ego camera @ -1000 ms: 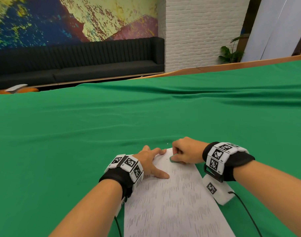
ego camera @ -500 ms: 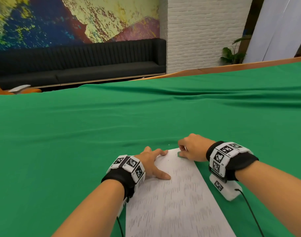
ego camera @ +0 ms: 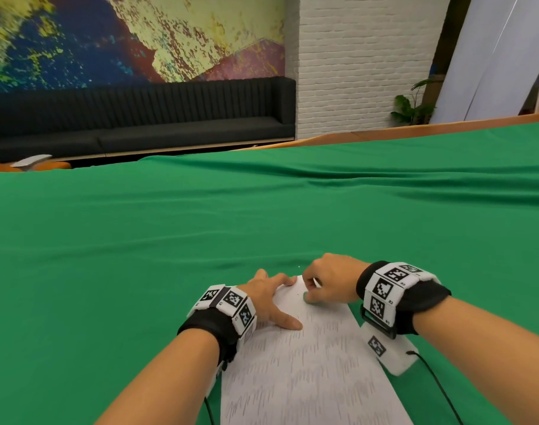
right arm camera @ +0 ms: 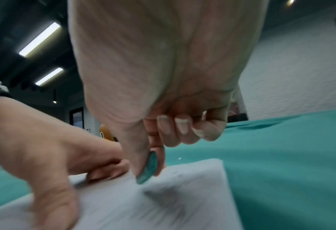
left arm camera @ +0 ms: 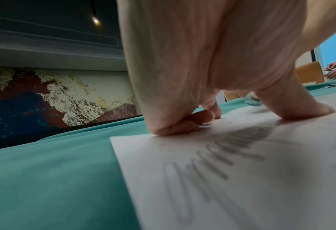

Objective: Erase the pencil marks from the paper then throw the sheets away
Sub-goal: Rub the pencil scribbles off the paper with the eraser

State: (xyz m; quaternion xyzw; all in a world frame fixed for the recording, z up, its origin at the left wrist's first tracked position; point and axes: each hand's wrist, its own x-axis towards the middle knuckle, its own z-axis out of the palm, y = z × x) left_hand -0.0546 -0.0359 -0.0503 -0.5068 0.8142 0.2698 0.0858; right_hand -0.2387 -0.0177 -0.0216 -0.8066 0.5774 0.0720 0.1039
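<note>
A white sheet of paper [ego camera: 308, 369] with rows of grey pencil scribbles lies on the green cloth [ego camera: 139, 256]. My left hand [ego camera: 276, 302] presses flat on its upper left part, fingers and thumb spread; the left wrist view shows the fingers [left arm camera: 183, 124] down on the paper [left arm camera: 222, 171]. My right hand [ego camera: 312, 294] pinches a small green eraser [ego camera: 305, 298] between thumb and forefinger. The eraser's tip [right arm camera: 146, 169] touches the paper [right arm camera: 173, 194] near its top edge. The other right fingers are curled in. Eraser crumbs lie on the sheet.
The green cloth covers the whole table, with folds toward the far side. A white tagged box [ego camera: 391, 354] with a black cable hangs under my right wrist beside the paper. Another person's hands [left arm camera: 333, 71] work at the far end of the table. A black sofa [ego camera: 139, 124] lines the wall.
My right hand slid the eraser out toward the sheet's top right corner, then back left and nearer. The left hand has stayed pressed on the paper.
</note>
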